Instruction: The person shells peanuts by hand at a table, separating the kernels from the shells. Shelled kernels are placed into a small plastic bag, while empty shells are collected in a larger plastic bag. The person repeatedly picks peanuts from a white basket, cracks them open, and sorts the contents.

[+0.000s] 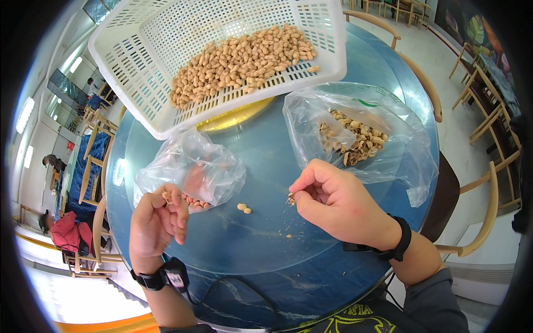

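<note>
Between its thumb and fingertips, my left hand (160,222) pinches a piece of peanut shell (167,197). That hand is beside the mouth of a clear plastic bag (220,160) holding reddish shelled peanut kernels (195,202). My right hand (333,202) grips a broken bit of shell (291,199) at its fingertips, near a second clear bag (399,166) with empty peanut shells (362,141) inside. One whole peanut (244,208) lies on the table between my hands. Small shell crumbs (288,236) are scattered below my right fingertips.
A white perforated plastic basket (120,54) with many unshelled peanuts (241,62) stands tilted at the back, above a yellow round object (237,116). The round blue table (233,249) has a glass turntable. A black cable (245,279) runs near its front edge. Wooden chairs (491,208) surround it.
</note>
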{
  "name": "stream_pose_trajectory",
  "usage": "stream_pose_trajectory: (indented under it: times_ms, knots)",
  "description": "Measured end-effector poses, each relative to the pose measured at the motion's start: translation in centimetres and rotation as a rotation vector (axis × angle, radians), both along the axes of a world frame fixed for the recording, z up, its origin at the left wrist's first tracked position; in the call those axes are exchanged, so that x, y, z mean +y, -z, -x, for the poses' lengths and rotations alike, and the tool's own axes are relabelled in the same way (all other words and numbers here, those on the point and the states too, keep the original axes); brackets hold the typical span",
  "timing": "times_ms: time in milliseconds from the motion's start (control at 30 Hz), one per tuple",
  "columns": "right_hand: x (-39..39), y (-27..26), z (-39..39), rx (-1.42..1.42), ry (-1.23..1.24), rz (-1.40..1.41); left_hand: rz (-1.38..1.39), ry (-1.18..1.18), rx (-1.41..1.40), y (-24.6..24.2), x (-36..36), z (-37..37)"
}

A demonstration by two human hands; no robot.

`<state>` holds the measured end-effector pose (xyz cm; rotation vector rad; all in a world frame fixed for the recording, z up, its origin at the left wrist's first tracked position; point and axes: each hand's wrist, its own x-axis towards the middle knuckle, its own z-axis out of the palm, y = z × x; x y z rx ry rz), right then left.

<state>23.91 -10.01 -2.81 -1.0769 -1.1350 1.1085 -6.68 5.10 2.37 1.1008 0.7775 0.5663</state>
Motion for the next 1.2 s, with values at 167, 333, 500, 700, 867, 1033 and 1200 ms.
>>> stream_pose_trajectory:
  times_ms: [167, 333, 500, 700, 867, 1033, 1200]
  knots:
    - [0.1, -0.1, 0.0, -0.036, 0.0, -0.034, -0.414, -0.084, 0.844, -0.7, 1.7, 0.0]
    - [0.2, 0.1, -0.2, -0.074, 0.006, -0.046, -0.615, -0.097, 1.244, -0.3, 1.9, -2.2]
    - [0.3, 0.0, -0.5, -0.089, -0.003, -0.033, -0.484, -0.037, 0.993, -2.6, 0.2, -1.0]
    - [0.2, -1.3, -1.2, 0.157, -0.044, 0.086, -0.282, 0.19, 0.633, -4.9, -4.1, -3.4]
    - [1.0, -0.9, -6.1, -0.65, 0.588, -0.104, -0.246, 0.358, 0.496, -4.5, -4.9, -6.7]
    - [1.3, -0.2, -8.2, -0.845, 0.727, -0.081, -0.204, 0.436, 0.35, -3.6, -4.9, -7.7]
    - [1.1, -0.5, -6.5, -0.851, 0.711, -0.196, -0.146, 0.492, 0.308, -3.2, -5.0, -8.3]
